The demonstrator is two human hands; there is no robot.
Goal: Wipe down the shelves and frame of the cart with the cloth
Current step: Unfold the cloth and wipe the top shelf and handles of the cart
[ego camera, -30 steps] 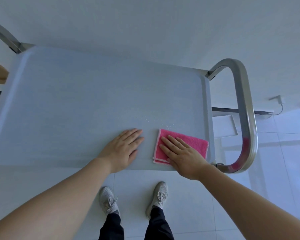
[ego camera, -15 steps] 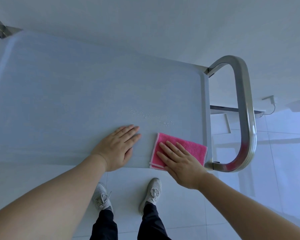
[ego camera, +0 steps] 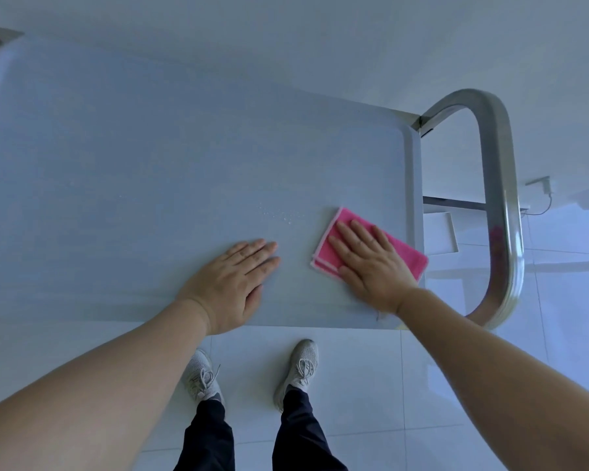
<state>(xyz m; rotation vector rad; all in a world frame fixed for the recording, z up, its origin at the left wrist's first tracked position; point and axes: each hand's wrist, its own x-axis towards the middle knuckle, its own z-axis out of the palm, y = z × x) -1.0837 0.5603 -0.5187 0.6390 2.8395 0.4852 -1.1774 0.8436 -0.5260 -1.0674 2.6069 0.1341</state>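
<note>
You are wiping the pale grey top shelf [ego camera: 150, 171] of the cart: your right hand [ego camera: 371, 263] presses flat on the folded pink cloth [ego camera: 407, 258] near its right rim, left hand [ego camera: 233, 280] flat, bracing. Next, sweep toward the droplets [ego camera: 281, 214]

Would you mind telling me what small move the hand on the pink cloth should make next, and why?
Probably slide the right hand, flat on the pink cloth, up and to the left over the water droplets. They sit on the top shelf just beyond the cloth's far left corner, not yet wiped, while the left hand braces the cart.
</note>
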